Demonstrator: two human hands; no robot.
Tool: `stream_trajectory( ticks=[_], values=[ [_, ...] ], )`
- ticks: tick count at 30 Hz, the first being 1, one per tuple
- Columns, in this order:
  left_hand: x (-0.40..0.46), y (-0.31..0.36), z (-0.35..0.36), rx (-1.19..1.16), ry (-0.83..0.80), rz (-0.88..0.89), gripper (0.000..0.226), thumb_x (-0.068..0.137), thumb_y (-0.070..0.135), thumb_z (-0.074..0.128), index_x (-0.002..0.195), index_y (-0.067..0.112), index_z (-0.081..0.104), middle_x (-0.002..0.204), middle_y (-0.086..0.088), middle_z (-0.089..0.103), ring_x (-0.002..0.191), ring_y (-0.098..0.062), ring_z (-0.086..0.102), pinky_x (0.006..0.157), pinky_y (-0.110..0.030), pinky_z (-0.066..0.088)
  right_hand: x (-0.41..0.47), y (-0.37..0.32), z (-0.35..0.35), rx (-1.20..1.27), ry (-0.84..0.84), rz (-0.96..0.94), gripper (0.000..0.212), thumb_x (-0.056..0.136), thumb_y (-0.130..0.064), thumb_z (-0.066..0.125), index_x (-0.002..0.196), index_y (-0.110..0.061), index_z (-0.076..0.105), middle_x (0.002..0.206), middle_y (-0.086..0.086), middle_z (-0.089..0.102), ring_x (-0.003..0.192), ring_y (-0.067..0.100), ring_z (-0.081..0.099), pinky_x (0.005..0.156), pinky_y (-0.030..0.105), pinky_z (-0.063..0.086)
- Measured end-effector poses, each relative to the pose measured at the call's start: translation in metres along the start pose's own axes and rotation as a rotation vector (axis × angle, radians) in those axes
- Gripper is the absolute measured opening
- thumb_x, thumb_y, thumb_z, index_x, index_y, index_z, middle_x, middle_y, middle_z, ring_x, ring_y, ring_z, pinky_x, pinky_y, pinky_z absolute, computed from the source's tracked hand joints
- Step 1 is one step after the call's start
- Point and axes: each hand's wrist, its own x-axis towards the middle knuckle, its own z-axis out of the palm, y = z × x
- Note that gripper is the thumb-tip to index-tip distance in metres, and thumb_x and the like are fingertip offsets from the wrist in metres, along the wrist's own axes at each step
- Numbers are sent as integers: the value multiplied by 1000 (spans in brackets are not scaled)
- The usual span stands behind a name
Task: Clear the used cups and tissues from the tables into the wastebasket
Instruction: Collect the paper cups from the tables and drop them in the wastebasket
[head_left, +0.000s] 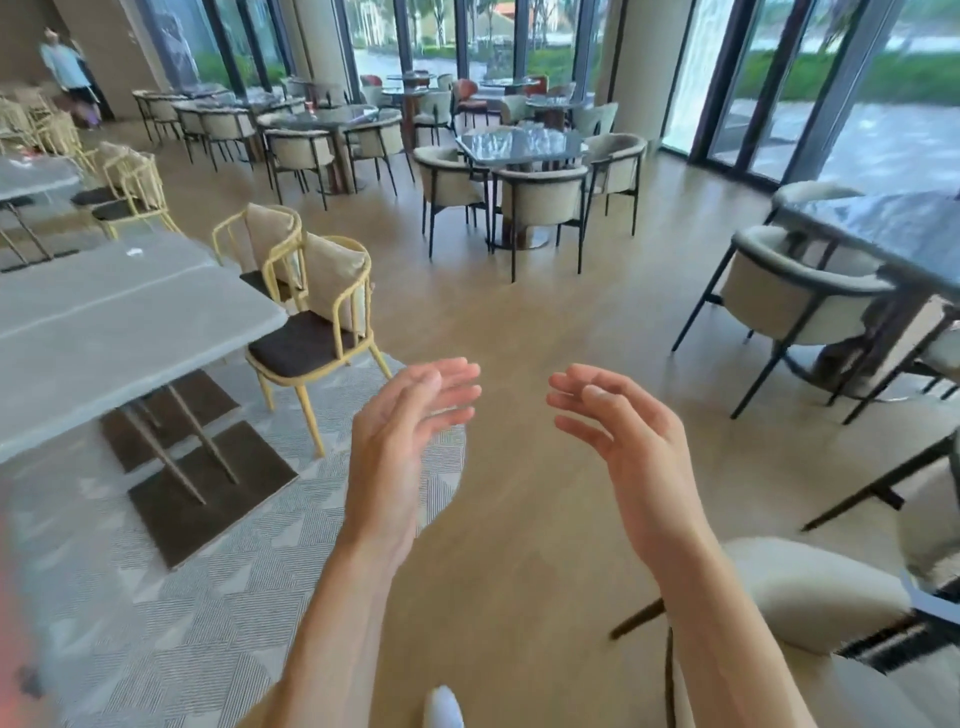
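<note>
Above the tan wood-look floor (519, 322), mid-frame, I see both bare hands raised with palms facing each other and a gap between them. My left hand (400, 431) has fingers straight and together, released, grasping nothing. My right hand (628, 431) has fingers loosely bent, also released and empty.

Task items: on the long pale grey table (104, 332) at left, one small white scrap (134, 253) lies near the far edge; too small to tell whether it is a tissue. I cannot find any cup or the wastebasket in this view.

Just beside that table stand yellow-framed chairs with dark seats and beige cushions (311, 317), on a grey patterned rug (171, 613). Farther back, a dark glossy square table (519, 145) is ringed by beige round-backed chairs with black legs (540, 202). Another dark marbled table (893, 228) sits at right. A person stands far back at left (65, 65). A white shoe tip (442, 706) shows at the bottom edge.
</note>
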Motion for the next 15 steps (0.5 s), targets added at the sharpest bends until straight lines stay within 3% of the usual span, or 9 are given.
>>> stream_trajectory(
  ticks=[5,11,15],
  values=[
    [144,-26,-9,-48,-45,-30,27,104,12,47,110,-2,70,111,-16,75,107,-33,71,100,-54,53,122,14,49,-68,61,-3,20,101,-6,56,111,-8,72,111,6,77,106,24,72,96,41,56],
    [294,-38,0,-77,-156,-10,30,97,20,51,109,2,71,111,-15,76,107,-32,71,98,-51,54,253,15,91,-72,132,-53,25,90,-19,62,110,-8,73,110,6,77,105,25,72,96,42,56],
    [377,-63,5,-74,-199,3,32,93,23,51,107,3,72,110,-15,76,107,-33,71,96,-51,55,334,29,107,-65,158,-70,20,100,-6,56,111,-8,73,110,6,78,106,26,72,98,43,55]
  ],
)
